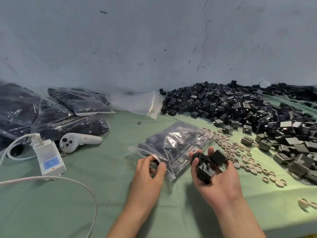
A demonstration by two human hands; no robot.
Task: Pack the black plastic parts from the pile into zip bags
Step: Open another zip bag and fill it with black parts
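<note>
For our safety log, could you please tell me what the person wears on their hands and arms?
Both the left hand and the right hand are bare: no gloves, rings or watch. The forearms are uncovered too, with no sleeve in view.

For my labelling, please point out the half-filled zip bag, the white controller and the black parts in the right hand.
half-filled zip bag [176, 143], head view, clear film at its middle.
white controller [80, 140], head view, middle of its body.
held black parts [205, 172], head view, nearest part's face.
</note>
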